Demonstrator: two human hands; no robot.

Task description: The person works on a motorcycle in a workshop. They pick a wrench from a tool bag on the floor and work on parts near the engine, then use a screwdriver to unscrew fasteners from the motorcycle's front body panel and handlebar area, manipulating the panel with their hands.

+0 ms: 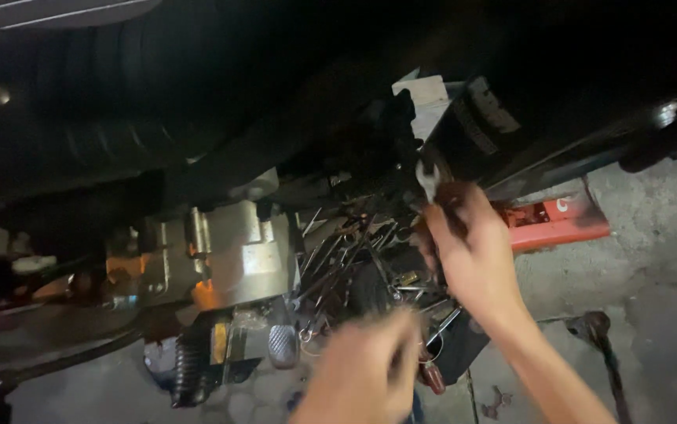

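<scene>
With your right hand [472,251] clenched on the open-end wrench [429,182], seat it squarely while your blurred left hand [370,369], grip unreadable, hovers over the pile of tools [354,259].

Tool pile [354,259] is sitting between engine [236,255] on the left and jack [558,220] lying right, wrench [427,179] sticking up above it.

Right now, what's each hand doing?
Left hand: blurred, over the pile of tools; grip cannot be told.
Right hand: closed on a wrench.
</scene>
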